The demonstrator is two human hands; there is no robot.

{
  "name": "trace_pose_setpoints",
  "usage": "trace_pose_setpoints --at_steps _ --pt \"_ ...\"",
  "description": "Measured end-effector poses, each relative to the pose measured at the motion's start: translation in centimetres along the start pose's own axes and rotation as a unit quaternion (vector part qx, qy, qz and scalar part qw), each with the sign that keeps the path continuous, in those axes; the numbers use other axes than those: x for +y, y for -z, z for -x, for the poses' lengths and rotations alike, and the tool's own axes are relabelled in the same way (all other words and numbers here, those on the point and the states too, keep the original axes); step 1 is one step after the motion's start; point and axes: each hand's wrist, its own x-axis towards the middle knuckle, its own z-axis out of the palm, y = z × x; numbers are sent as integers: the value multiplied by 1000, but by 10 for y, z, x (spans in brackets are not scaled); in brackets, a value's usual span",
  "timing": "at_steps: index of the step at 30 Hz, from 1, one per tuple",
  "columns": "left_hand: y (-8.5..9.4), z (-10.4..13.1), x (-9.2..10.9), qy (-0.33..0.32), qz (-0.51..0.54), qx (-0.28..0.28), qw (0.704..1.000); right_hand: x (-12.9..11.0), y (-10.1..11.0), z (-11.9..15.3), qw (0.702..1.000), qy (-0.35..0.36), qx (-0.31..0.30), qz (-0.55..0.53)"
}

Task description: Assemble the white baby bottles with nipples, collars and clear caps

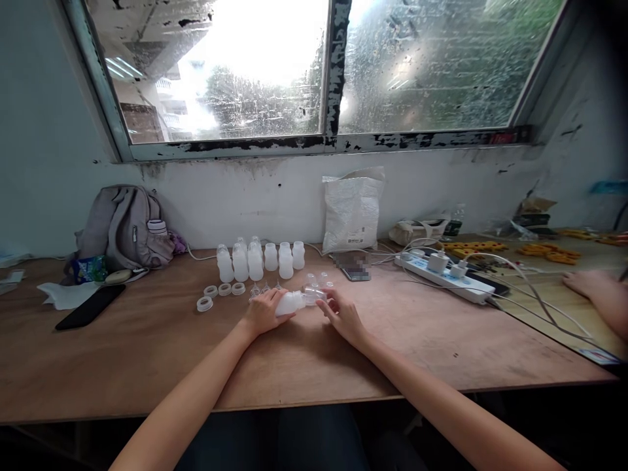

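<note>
Low over the wooden table, my left hand [263, 311] is wrapped round a frosted white bottle [290, 303] that lies on its side, its neck toward the right. My right hand [343, 316] grips a clear cap [312, 296] at the bottle's neck end. Just behind my left hand stand a few clear nipples [266, 286]. Several white rings [224, 289] lie to the left. Small clear caps [322, 278] rest behind my right hand. Farther back, upright bottles [255, 261] stand in a group, some with clear tops and some open.
A backpack [120, 226] and a black phone [91, 307] are at the left. Behind are a white plastic bag [352, 212] and another phone [356, 269]. A power strip [446, 280] with cables lies right. Another person's hand [583, 288] rests at the far right.
</note>
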Motion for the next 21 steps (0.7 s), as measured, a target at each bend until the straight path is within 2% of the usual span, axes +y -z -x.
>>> trace_pose_setpoints --at_steps 9,21 --pt "0 -1 4 -72 10 -6 997 3 -1 0 992 22 -3 124" --pt "-9 0 -1 -118 -29 16 993 7 -3 0 989 -5 -17 148"
